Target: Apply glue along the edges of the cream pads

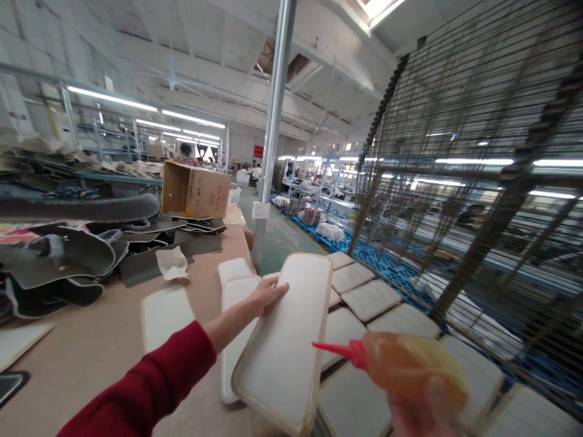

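My left hand (pixel 268 295) grips the left edge of a white rounded rectangular panel (pixel 291 346), its thumb lying on the face and its fingers behind. The panel is tilted up and has a yellowish rim. In my right hand (pixel 421 409) is a squeeze bottle (pixel 410 364) of amber liquid, tipped sideways. Its red nozzle (pixel 337 349) points left, close to the panel's right edge; whether it touches I cannot tell. My right hand is partly blurred and cut off by the lower frame edge.
Similar panels (pixel 371 299) lie in rows to the right, beside a tall wire rack (pixel 437 152). More white panels (pixel 239 303) rest on the brown table (pixel 200 364). Grey sheet pieces (pixel 173 240) and a cardboard box (pixel 204 191) occupy its left. A metal post (pixel 273 115) stands ahead.
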Demonstrator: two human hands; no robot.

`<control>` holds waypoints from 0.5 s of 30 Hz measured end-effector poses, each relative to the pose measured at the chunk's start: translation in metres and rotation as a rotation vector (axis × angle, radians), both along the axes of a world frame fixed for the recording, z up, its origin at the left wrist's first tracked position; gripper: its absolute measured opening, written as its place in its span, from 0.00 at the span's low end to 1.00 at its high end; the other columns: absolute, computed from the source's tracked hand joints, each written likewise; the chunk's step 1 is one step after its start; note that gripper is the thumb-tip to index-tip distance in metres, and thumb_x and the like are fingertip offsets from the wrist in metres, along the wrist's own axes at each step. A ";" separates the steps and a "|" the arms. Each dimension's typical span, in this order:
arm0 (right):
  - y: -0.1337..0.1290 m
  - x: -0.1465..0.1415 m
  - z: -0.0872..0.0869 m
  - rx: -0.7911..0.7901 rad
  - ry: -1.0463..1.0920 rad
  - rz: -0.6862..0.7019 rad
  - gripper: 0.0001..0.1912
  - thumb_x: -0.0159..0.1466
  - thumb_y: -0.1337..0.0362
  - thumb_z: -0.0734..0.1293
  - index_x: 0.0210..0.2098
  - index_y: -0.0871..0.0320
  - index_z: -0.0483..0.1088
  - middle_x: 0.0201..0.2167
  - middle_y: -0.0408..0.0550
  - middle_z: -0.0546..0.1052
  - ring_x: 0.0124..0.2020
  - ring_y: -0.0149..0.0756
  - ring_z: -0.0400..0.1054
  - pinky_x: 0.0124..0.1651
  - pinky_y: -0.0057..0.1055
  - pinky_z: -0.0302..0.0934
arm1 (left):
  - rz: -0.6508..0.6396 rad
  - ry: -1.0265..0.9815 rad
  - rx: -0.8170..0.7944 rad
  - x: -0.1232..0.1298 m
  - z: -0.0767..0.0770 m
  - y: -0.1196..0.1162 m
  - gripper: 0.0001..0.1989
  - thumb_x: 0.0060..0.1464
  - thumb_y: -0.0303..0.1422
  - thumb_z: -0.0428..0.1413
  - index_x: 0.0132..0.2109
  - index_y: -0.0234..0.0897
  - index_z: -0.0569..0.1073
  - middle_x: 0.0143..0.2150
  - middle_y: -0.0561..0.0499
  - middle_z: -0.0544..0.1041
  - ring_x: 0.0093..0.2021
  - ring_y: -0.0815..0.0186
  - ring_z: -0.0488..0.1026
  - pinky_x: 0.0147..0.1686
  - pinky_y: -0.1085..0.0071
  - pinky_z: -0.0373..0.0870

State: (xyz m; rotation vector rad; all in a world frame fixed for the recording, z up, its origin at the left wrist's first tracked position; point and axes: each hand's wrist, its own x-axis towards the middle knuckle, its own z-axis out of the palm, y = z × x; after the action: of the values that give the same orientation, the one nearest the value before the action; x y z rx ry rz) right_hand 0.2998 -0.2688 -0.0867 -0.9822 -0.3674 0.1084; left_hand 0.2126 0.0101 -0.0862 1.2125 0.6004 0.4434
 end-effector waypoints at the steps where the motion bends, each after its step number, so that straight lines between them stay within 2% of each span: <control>1: 0.007 0.010 0.006 0.057 0.050 0.004 0.25 0.55 0.51 0.70 0.48 0.56 0.68 0.46 0.48 0.73 0.45 0.41 0.67 0.44 0.34 0.65 | -0.005 -0.014 0.003 -0.001 -0.003 -0.005 0.31 0.33 0.43 0.67 0.46 0.37 0.71 0.35 0.49 0.79 0.33 0.61 0.76 0.34 0.68 0.71; 3: 0.020 0.029 0.016 0.137 0.118 0.036 0.27 0.49 0.56 0.75 0.46 0.57 0.69 0.43 0.48 0.74 0.44 0.39 0.68 0.44 0.29 0.65 | -0.044 -0.038 0.009 -0.002 -0.007 -0.014 0.32 0.33 0.44 0.67 0.46 0.36 0.71 0.35 0.48 0.79 0.33 0.60 0.76 0.34 0.68 0.71; 5: 0.030 0.044 0.021 0.157 0.122 0.045 0.27 0.47 0.59 0.76 0.45 0.57 0.70 0.41 0.46 0.74 0.41 0.35 0.68 0.42 0.26 0.65 | -0.088 -0.059 0.008 -0.002 -0.005 -0.023 0.33 0.32 0.45 0.67 0.46 0.35 0.71 0.34 0.48 0.79 0.32 0.60 0.76 0.34 0.67 0.71; 9: 0.039 0.061 0.020 0.163 0.083 0.008 0.29 0.47 0.60 0.77 0.47 0.55 0.68 0.40 0.44 0.73 0.39 0.32 0.67 0.39 0.25 0.66 | -0.148 -0.065 -0.041 -0.003 0.013 -0.033 0.33 0.33 0.43 0.65 0.48 0.36 0.70 0.33 0.48 0.79 0.34 0.58 0.76 0.34 0.66 0.71; 12: 0.037 0.067 0.020 0.165 0.063 0.001 0.30 0.46 0.60 0.77 0.47 0.55 0.67 0.39 0.43 0.73 0.38 0.32 0.67 0.39 0.24 0.66 | -0.193 -0.054 -0.130 -0.005 0.029 -0.037 0.28 0.36 0.35 0.61 0.49 0.39 0.69 0.36 0.50 0.79 0.37 0.59 0.76 0.36 0.67 0.71; 15: 0.031 0.062 0.022 0.167 0.060 0.000 0.32 0.44 0.61 0.78 0.46 0.55 0.68 0.37 0.42 0.74 0.37 0.30 0.67 0.39 0.21 0.65 | -0.217 -0.036 -0.135 -0.004 0.040 -0.038 0.32 0.30 0.24 0.54 0.50 0.41 0.69 0.36 0.53 0.78 0.35 0.61 0.76 0.36 0.69 0.70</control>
State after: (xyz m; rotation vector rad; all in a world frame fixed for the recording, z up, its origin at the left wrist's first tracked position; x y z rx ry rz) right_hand 0.3621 -0.2375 -0.0645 -0.8126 -0.3159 0.1054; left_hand 0.2083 -0.0283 -0.0465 1.1239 0.4547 0.2376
